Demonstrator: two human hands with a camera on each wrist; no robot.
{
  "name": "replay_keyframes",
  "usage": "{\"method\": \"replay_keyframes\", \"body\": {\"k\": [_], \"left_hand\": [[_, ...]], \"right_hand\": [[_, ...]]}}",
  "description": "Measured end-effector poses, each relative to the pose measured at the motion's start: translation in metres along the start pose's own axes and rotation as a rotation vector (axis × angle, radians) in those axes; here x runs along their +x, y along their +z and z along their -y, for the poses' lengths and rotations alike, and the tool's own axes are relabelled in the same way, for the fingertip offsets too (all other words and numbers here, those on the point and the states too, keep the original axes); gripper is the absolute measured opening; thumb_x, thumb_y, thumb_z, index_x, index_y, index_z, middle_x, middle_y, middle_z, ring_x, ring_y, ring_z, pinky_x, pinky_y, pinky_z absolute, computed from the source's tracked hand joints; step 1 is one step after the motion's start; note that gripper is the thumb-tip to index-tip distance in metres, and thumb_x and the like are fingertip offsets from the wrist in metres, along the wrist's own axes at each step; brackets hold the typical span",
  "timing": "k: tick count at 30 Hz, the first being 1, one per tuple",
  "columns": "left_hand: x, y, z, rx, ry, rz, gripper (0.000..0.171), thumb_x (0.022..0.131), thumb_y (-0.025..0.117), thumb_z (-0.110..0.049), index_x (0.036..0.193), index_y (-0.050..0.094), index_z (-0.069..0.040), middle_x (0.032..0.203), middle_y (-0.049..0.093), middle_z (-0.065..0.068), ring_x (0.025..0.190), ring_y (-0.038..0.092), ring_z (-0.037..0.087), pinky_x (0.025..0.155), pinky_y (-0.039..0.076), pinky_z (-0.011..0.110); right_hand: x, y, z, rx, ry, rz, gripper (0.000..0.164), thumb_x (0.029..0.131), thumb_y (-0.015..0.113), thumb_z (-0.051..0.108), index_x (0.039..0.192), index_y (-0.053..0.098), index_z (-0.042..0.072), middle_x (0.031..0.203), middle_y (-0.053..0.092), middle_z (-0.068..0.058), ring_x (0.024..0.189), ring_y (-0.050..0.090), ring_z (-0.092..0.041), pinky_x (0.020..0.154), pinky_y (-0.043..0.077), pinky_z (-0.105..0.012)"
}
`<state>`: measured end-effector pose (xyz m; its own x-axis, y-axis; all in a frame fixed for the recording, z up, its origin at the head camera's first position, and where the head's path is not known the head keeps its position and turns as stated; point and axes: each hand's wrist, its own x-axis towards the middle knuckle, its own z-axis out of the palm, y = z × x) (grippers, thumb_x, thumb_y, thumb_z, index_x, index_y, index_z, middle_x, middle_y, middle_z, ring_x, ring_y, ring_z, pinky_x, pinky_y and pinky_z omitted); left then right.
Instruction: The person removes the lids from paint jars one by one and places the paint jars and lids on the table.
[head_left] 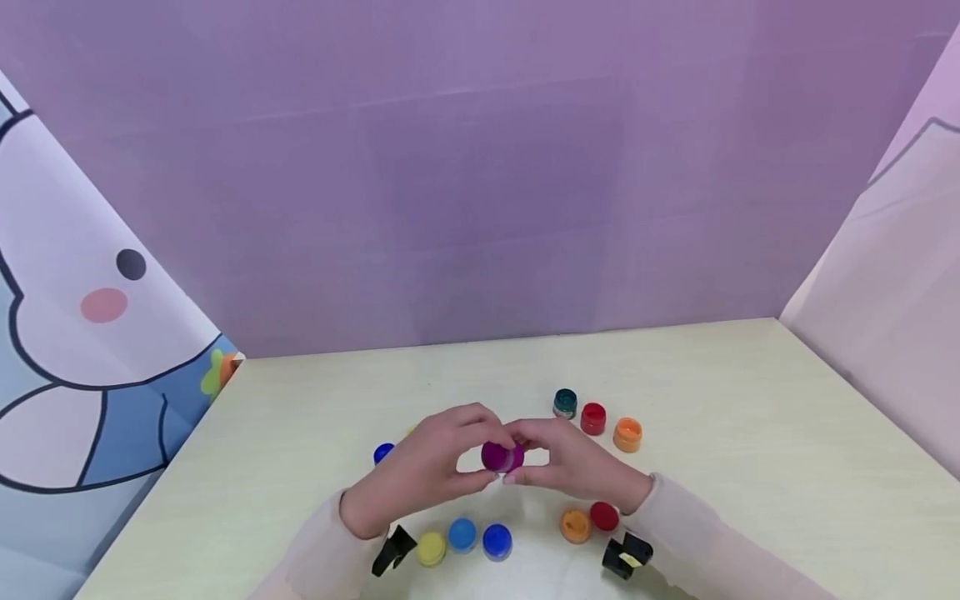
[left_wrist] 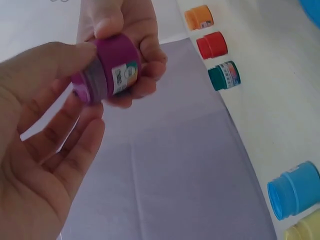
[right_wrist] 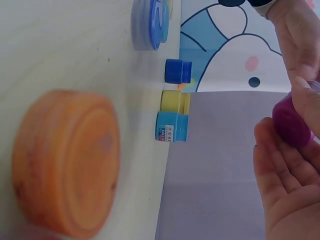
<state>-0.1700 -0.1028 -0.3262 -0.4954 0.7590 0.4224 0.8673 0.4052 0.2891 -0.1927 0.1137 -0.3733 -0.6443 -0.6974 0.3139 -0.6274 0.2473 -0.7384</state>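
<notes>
A small purple paint jar (head_left: 502, 457) is held up above the table between both hands. My left hand (head_left: 427, 454) pinches its left end with thumb and fingers, where the lid end (left_wrist: 92, 82) shows in the left wrist view. My right hand (head_left: 581, 458) grips the jar's body; a white label (left_wrist: 124, 77) shows on its side. The thumb of the right hand lies along the body, with the fingers curled beneath. In the right wrist view the purple jar (right_wrist: 292, 120) is partly covered by a thumb.
Behind the right hand stand uncapped green (head_left: 565, 403), red (head_left: 593, 418) and orange (head_left: 627, 434) jars. A dark blue jar (head_left: 383, 452) is partly hidden by the left hand. Nearer lie yellow (head_left: 431, 549), light blue (head_left: 462, 534), dark blue (head_left: 497, 542), orange (head_left: 575, 526) and red (head_left: 604, 516) lids.
</notes>
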Motion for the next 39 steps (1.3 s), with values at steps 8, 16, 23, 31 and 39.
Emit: {"method": "replay_keyframes", "body": {"k": [8, 16, 23, 31, 39], "left_hand": [[0.000, 0.001, -0.006, 0.009, -0.032, -0.090, 0.026, 0.078, 0.077, -0.011, 0.102, 0.068, -0.013, 0.096, 0.060, -0.005, 0.088, 0.057, 0.007, 0.078, 0.050, 0.017], [-0.002, 0.006, -0.016, 0.041, -0.142, -0.154, 0.041, 0.076, 0.078, -0.015, 0.115, 0.065, -0.011, 0.096, 0.058, -0.003, 0.086, 0.056, 0.007, 0.075, 0.050, 0.018], [0.000, 0.013, -0.019, 0.036, -0.247, -0.252, 0.031, 0.080, 0.076, -0.024, 0.106, 0.065, -0.010, 0.091, 0.059, -0.005, 0.081, 0.056, 0.005, 0.069, 0.051, 0.016], [0.000, 0.020, -0.019, 0.152, -0.419, -0.233, 0.023, 0.084, 0.070, -0.032, 0.088, 0.064, -0.011, 0.073, 0.058, -0.006, 0.066, 0.050, 0.004, 0.055, 0.044, 0.014], [-0.001, 0.014, -0.012, 0.186, -0.315, -0.182, 0.035, 0.083, 0.071, -0.038, 0.102, 0.062, -0.010, 0.091, 0.064, -0.002, 0.078, 0.059, 0.010, 0.067, 0.052, 0.021]], "right_hand": [[-0.001, 0.000, 0.001, -0.032, 0.009, -0.070, 0.040, 0.083, 0.071, 0.027, 0.120, 0.063, 0.017, 0.110, 0.068, 0.006, 0.094, 0.063, -0.005, 0.088, 0.050, -0.027], [-0.004, -0.001, 0.005, -0.075, -0.020, -0.115, 0.044, 0.084, 0.070, 0.030, 0.125, 0.061, 0.017, 0.110, 0.068, 0.007, 0.096, 0.062, -0.006, 0.087, 0.052, -0.035], [-0.005, 0.001, 0.010, -0.132, -0.055, -0.192, 0.041, 0.083, 0.072, 0.027, 0.121, 0.063, 0.015, 0.109, 0.069, 0.005, 0.095, 0.064, -0.007, 0.082, 0.054, -0.032], [-0.004, 0.005, 0.013, -0.181, -0.031, -0.168, 0.034, 0.082, 0.072, 0.027, 0.115, 0.065, 0.019, 0.102, 0.069, 0.010, 0.091, 0.062, -0.003, 0.082, 0.053, -0.027], [-0.004, 0.001, 0.011, -0.177, -0.010, -0.161, 0.034, 0.082, 0.074, 0.025, 0.114, 0.065, 0.017, 0.104, 0.069, 0.008, 0.091, 0.062, -0.004, 0.082, 0.054, -0.029]]}}
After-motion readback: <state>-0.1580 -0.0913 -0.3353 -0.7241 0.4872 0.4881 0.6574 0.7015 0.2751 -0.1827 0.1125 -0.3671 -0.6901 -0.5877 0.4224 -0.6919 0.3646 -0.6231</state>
